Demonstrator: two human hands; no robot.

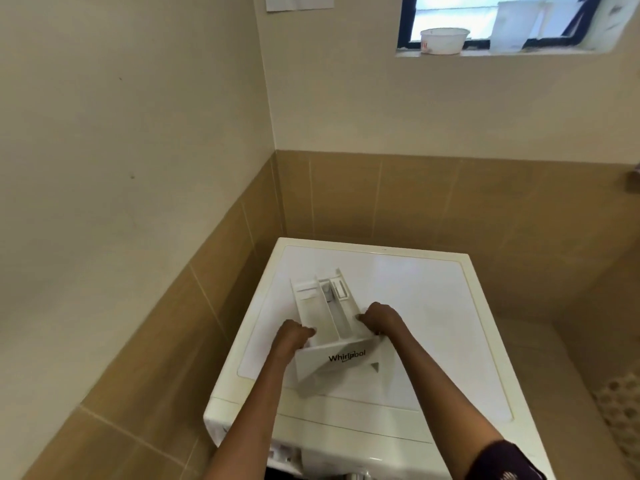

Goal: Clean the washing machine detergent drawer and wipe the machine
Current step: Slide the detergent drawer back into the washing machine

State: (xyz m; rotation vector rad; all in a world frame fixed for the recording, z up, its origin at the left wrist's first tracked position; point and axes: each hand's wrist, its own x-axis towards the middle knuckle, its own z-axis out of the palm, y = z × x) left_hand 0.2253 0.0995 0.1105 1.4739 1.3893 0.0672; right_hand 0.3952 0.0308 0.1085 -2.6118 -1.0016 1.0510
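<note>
1. My left hand [292, 336] and right hand [382, 318] both hold the drawer [332, 327]. The fingers of each are curled round a side wall, close behind the front panel.
2. The drawer is out of its slot and over the top of the machine [450, 323], toward the left front, with the logo panel facing me. The rear end looks to be down on the lid. I cannot tell whether the front end rests there or hangs in my grip.
3. To do this step well, I would keep the grip even on both walls so the drawer does not twist, and keep it level so leftover water or detergent stays in the compartments.
4. I would set it down flat and well back from the lid's front edge before I let go. The smooth lid is likely slippery.
5. The walls look like thin plastic, so I would hold them firmly without squeezing them inward.
6. I would free one hand at a time and steady the drawer with the other while I fetch something to wipe with. I can see no cloth here.
7. Count: one drawer with what look like three compartments, the middle one holding a grey insert.
8. One machine, two hands.
9. On the window sill there is one bowl [444, 39], and one sheet of paper [299, 1] is on the wall.
</note>
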